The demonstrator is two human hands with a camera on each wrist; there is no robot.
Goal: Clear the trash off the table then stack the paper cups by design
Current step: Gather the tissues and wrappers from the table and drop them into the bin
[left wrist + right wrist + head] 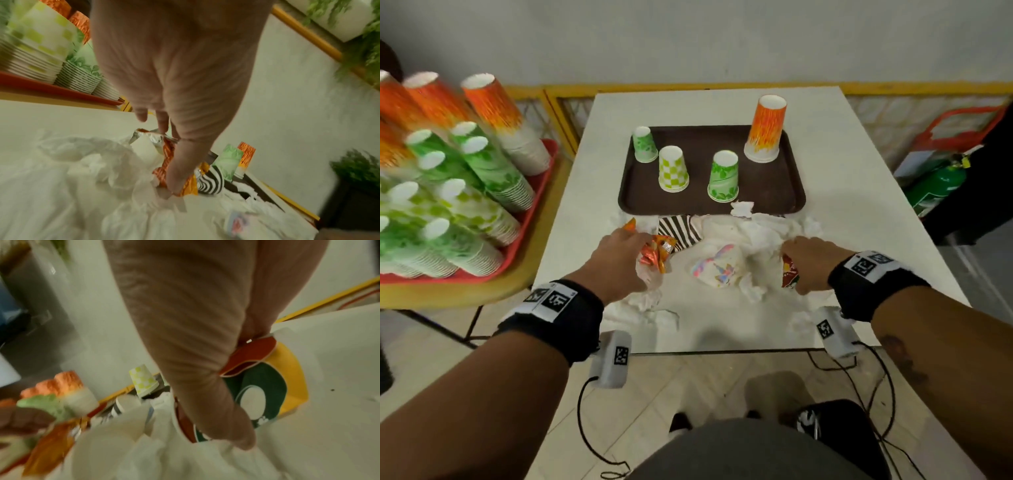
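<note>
A heap of crumpled white tissues [763, 236] covers the near half of the white table [876, 192], with a zebra-striped wrapper [678, 229] and a rainbow-printed paper [717, 269] among it. My left hand [619, 263] grips an orange foil wrapper [657, 255] [164, 172] together with some tissue. My right hand [811, 263] holds a red, green and yellow wrapper [789, 274] [267, 381] at the heap's right side. Behind the heap, a brown tray [767, 185] carries upturned paper cups: a green leaf one [644, 144], a yellow-green checked one [673, 169], another green leaf one [723, 176] and a tall orange one [765, 129].
To the left, a red tray [534, 205] on a yellow table bears several tall stacks of orange, green and checked cups [482, 161]. A green cylinder [935, 186] stands on the floor at the right. Cables hang from both wrists below the table's near edge.
</note>
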